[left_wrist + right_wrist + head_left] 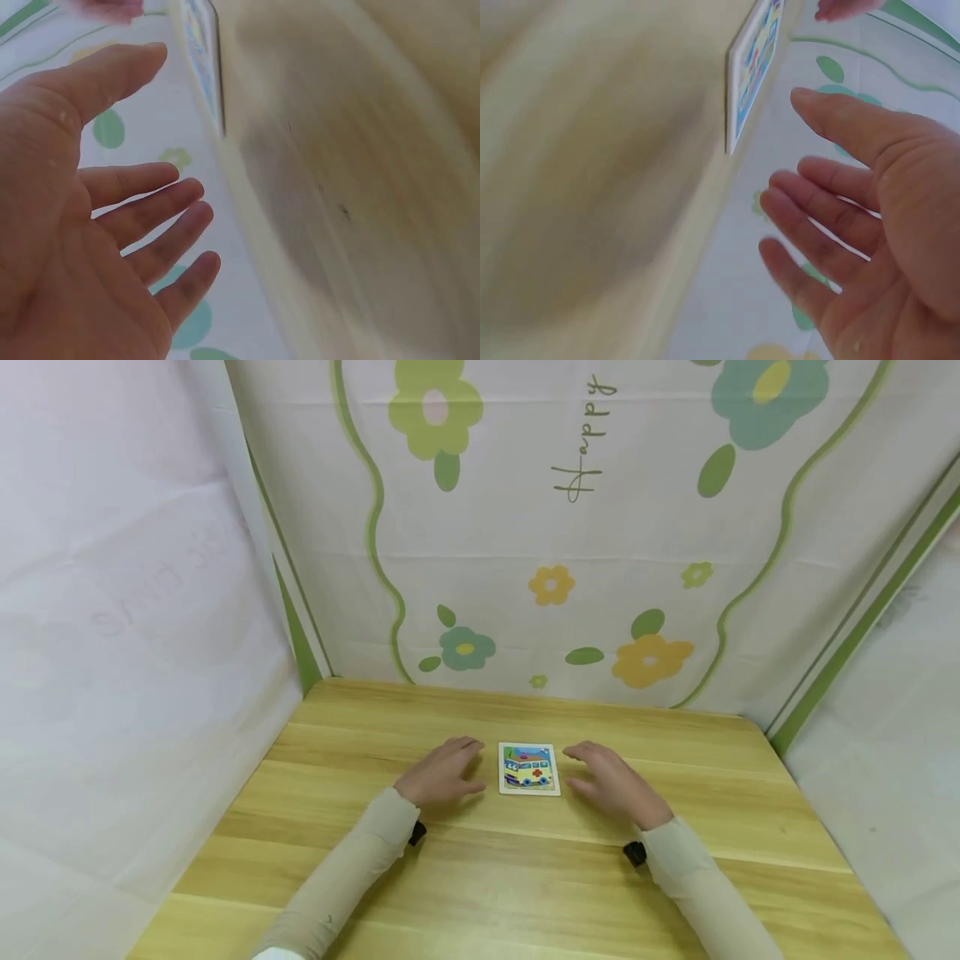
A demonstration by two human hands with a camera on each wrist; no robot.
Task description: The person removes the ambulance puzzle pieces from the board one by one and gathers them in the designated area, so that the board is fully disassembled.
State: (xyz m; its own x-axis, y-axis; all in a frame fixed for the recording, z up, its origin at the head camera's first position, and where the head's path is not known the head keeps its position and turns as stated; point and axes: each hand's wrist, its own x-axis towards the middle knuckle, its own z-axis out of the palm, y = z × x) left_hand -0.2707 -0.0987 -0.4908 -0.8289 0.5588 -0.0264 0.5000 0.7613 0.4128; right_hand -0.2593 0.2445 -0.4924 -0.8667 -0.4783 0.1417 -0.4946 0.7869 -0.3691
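A small square picture puzzle (528, 769) with a white border lies flat on the wooden table, showing a yellow van with a red cross. On its left side is my left hand (444, 772), fingers spread and thumb apart, holding nothing. My right hand (613, 783) is on the opposite side, just off the puzzle's right edge, its fingers loosely extended. In the left wrist view the palm and fingers (196, 217) show bare beside the puzzle. The right wrist view likewise shows separated fingers (810, 225) and the puzzle's pale edge (733, 105).
The wood-grain table (480, 893) reaches back to a white curtain (480, 527) printed with flowers and the word "Happy". White cloth panels (135, 652) rise along the left and right sides. Dark wrist devices (634, 853) sit under both beige sleeves.
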